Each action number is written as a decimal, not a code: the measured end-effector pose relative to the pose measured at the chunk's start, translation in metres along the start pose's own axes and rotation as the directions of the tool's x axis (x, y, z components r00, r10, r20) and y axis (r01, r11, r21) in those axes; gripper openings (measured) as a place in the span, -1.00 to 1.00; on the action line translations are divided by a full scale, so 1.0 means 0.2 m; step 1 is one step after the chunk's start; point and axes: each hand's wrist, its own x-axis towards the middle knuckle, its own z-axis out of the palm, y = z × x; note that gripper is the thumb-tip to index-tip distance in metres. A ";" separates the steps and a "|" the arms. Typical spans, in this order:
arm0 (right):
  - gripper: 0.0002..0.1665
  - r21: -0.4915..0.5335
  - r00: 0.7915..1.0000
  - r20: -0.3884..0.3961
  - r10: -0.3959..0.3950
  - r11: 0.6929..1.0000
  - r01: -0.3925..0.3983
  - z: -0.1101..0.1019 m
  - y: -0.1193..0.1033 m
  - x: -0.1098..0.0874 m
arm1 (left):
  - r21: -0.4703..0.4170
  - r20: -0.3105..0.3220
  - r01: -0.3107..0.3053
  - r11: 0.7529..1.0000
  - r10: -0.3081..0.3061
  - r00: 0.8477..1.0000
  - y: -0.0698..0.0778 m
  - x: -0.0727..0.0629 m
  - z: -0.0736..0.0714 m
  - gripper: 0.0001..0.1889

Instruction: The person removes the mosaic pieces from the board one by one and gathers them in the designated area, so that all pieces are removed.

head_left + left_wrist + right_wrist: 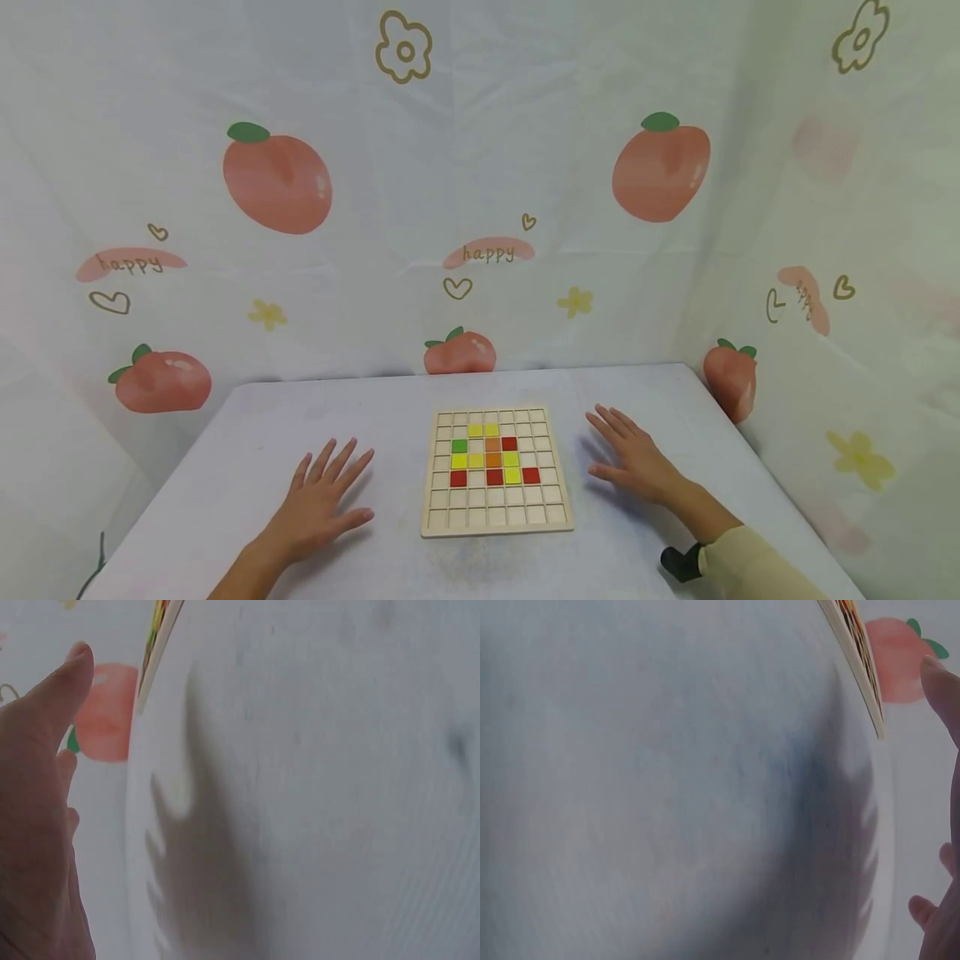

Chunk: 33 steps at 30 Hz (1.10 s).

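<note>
Grid Board (497, 497) Between Two Spread Hands

The board lies mid-table (187, 500), set in from the far edge, with a gap to either side. Left hand (311, 508) and right hand (633, 462): each grip is wide, fingers extended, holding nothing. Coloured tiles (493, 459) occupy some cells. Both wrist views crop the board to a sliver; the table's near edge is out of frame.

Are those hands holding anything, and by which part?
Nothing is held; the left hand and right hand are apart from the pale, square, wooden grid board.
</note>
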 end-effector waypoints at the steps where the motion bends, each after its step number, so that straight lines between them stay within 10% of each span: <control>1: -0.02 0.002 1.000 0.000 0.000 1.000 0.000 0.01 -0.01 0.01 | -0.010 0.000 -0.001 1.000 0.001 1.000 0.01 0.00 0.00 -0.18; 22: 0.00 0.263 0.985 0.048 0.163 0.950 -0.170 0.13 -0.22 0.12 | -0.211 -0.078 -0.030 0.977 0.014 0.997 0.19 0.06 0.09 -0.24; 33: -0.23 0.354 0.984 0.032 0.176 0.918 -0.176 0.17 -0.29 0.18 | -0.385 -0.072 0.039 0.922 -0.073 0.995 0.27 0.10 0.13 -0.25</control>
